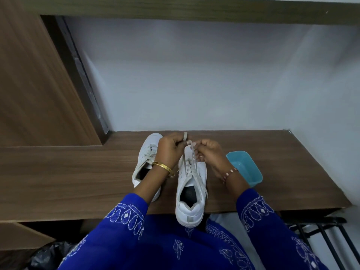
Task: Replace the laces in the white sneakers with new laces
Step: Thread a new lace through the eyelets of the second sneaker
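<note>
Two white sneakers (190,184) on desk (78,172), both hands' fingers (196,151) pinching lace (184,147), blue tub (244,167) beside.

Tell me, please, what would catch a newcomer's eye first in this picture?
Probably the two hands, left hand and right hand, pinching a pale lace above the nearer white sneaker, whose heel hangs over the front edge of the wooden table. A second sneaker lies to its left, partly under the left wrist, and a blue tub sits to the right.
</note>
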